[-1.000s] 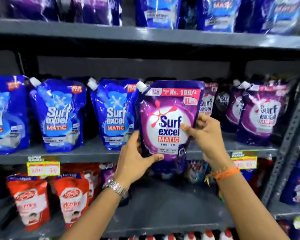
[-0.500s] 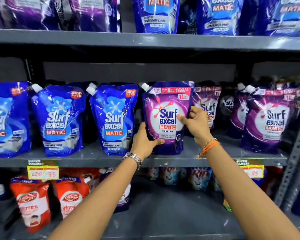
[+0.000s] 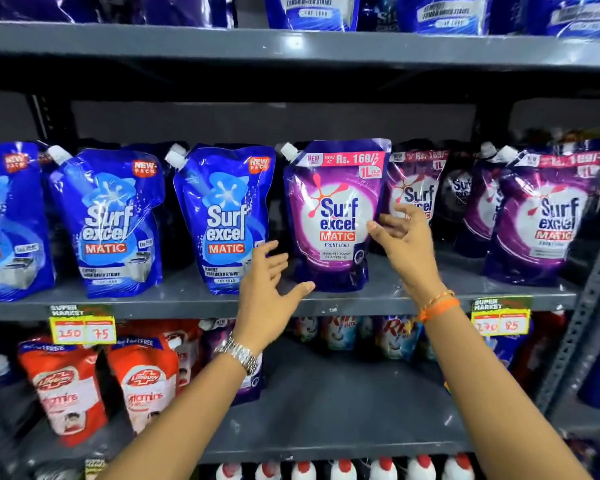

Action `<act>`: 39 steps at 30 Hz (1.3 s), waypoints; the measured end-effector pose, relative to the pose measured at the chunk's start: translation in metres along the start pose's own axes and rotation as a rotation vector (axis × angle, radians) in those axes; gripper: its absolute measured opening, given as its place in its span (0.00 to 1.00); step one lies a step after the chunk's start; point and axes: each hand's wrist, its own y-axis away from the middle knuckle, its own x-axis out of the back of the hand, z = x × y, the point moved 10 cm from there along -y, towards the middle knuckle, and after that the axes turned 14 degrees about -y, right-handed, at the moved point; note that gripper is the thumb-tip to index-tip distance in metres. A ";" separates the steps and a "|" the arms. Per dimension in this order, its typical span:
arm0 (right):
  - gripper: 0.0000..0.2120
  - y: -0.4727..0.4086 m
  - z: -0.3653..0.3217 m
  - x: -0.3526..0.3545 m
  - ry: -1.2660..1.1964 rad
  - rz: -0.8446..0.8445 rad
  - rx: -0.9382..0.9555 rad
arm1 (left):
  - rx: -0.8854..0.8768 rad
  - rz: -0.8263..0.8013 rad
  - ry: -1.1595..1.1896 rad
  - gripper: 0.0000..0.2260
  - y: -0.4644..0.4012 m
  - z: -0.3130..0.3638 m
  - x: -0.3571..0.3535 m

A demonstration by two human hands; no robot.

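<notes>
Here, the purple pouch point(image 3: 336, 216) stands upright on the grey middle shelf point(image 3: 187, 304), between a blue pouch point(image 3: 224, 220) on its left and more purple pouches point(image 3: 541, 216) on its right. The left hand point(image 3: 267, 289) hovers at its lower left corner, fingers spread and loose, gripping nothing (the thumb tip lies right at the pouch's edge; contact cannot be judged). The right hand point(image 3: 402, 244) is likewise splayed beside the right edge, holding nothing.
</notes>
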 end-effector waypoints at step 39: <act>0.07 0.152 0.369 -0.158 0.060 -0.323 -0.457 | 0.471 -0.113 -0.184 0.50 0.101 -0.376 -0.071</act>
